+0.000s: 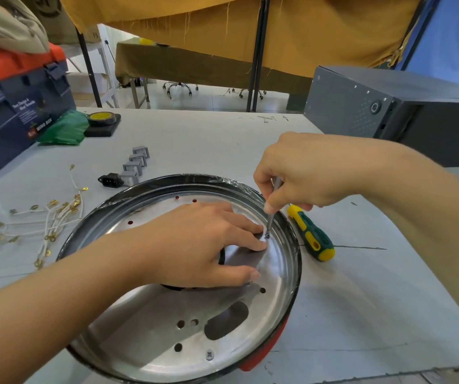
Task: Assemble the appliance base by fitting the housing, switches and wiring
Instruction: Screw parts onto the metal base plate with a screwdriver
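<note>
Step in hand: screwing the metal plate [150,336] into the round housing [296,261] on the table [195,139]. Right hand [303,173] pinches a thin screwdriver [274,202] on the screw [267,234]; left hand [197,245] presses flat, fingers straight. Next: steady turning (switches [136,164] and wires [53,220] lie unfitted).

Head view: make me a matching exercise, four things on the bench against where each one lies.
Things
1. yellow-and-green-handled screwdriver
2. white wires with brass terminals
3. roll of black tape with a yellow core
4. row of small grey rocker switches

Places
A. far left, on a black block beside green plastic
B. on the table just right of the round metal housing
C. spread on the table left of the housing
D. just beyond the housing's far-left rim, by a black power socket

Pairs: 1-B, 2-C, 3-A, 4-D
</note>
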Motion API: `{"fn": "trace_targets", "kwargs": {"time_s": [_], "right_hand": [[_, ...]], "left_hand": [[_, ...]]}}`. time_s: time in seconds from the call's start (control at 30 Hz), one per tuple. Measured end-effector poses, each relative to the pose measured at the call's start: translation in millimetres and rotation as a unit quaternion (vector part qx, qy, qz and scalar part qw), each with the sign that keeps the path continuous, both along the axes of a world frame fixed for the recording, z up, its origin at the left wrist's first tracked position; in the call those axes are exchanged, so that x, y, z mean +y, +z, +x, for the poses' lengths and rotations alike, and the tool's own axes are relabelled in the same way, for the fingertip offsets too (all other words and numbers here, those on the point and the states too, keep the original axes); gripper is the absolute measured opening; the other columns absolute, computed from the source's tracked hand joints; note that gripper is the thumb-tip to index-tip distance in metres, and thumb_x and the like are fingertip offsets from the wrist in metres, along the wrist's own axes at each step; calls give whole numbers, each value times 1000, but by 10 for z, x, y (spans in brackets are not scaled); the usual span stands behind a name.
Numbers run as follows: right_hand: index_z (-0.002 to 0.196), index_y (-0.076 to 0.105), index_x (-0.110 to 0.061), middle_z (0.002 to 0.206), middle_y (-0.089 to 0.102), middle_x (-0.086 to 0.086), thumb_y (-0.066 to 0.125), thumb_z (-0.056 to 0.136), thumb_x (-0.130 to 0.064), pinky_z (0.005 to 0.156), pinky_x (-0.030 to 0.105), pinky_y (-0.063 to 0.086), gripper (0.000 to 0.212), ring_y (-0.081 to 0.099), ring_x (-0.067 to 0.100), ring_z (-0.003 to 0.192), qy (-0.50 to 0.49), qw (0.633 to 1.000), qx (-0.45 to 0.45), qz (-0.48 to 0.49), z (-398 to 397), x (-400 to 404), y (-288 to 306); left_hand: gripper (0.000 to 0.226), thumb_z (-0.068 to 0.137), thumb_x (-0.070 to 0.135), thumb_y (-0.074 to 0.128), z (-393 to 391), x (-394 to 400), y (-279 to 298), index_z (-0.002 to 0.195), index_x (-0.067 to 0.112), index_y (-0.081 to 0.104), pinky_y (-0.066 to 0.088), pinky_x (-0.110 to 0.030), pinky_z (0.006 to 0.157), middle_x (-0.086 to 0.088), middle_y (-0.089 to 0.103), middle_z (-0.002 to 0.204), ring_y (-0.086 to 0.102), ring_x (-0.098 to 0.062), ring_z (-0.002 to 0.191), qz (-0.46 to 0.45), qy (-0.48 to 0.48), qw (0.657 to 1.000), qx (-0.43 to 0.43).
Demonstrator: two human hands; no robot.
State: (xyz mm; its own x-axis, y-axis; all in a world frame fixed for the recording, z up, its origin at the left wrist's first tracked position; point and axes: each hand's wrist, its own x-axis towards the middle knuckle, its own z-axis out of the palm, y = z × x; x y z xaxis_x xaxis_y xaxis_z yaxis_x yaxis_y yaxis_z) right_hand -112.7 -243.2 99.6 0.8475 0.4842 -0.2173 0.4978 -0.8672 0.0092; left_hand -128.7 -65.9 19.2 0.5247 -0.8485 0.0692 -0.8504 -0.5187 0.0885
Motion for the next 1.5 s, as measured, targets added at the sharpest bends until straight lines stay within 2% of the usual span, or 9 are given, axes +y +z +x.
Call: {"fn": "trace_targets", "kwargs": {"time_s": [0.07,0.27,0.37,0.47,0.6,0.87,1.23,1.37,1.5], "right_hand": [[69,61,-20,33,52,-11,65,87,-34,49,18,43,23,54,3,41,-12,1000,3,-12,15,29,-5],[76,68,-11,29,46,-9,59,91,-37,47,18,37,31,47,6,45,-41,999,-7,-18,40,60,-26],[80,64,-11,50,49,-7,59,90,-38,51,21,35,30,46,10,56,-12,1000,-6,-22,7,21,-33],[75,52,-29,68,49,-13,63,88,-33,54,19,31,18,47,5,66,1,1000,-3,-27,-57,-35,4],[71,56,-31,66,54,-15,67,86,-25,55,15,33,19,51,1,67,39,998,-29,-25,-107,-49,20],[61,49,-30,61,49,-11,63,88,-36,50,23,28,31,46,6,61,47,992,-71,-89,-146,-14,54],[58,59,-22,55,50,-7,59,91,-30,44,16,32,34,44,8,54,-24,995,17,-99,-19,205,64],[78,63,-12,61,57,-4,59,91,-27,50,19,38,20,52,9,59,-15,998,16,-51,-30,160,11],[86,63,-14,60,70,-1,56,92,-14,49,10,46,9,61,3,49,-38,985,116,118,-43,-13,13]], "left_hand": [[51,85,63,39,0,2,0,128,41,53,46,-36,90,22,47,138,50,-11,113,0,1,1000,2],[50,85,63,39,-6,1,10,127,40,55,47,-36,88,22,49,136,51,-12,113,-9,0,1000,5],[52,84,64,34,-11,1,18,124,39,57,48,-39,85,19,55,129,53,-14,110,-11,-4,1000,6],[53,83,64,32,-14,0,19,123,39,57,48,-37,84,19,56,127,53,-14,107,-8,-3,1000,2],[52,84,64,33,-14,-1,17,123,39,58,47,-37,85,19,56,127,54,-14,106,-9,-2,1000,3],[49,85,62,39,-6,1,10,126,40,55,47,-35,86,20,52,133,53,-12,107,-5,-2,1000,-2],[47,86,60,40,-10,-7,19,126,40,55,47,-36,89,20,51,134,50,-12,114,-9,-1,1000,1],[47,85,59,42,-11,-5,14,124,38,57,47,-35,88,19,54,131,53,-13,112,-23,-5,1000,-1],[40,87,53,50,1,-6,24,117,32,64,44,-28,92,16,60,124,55,-10,111,-59,-15,998,9]]}}
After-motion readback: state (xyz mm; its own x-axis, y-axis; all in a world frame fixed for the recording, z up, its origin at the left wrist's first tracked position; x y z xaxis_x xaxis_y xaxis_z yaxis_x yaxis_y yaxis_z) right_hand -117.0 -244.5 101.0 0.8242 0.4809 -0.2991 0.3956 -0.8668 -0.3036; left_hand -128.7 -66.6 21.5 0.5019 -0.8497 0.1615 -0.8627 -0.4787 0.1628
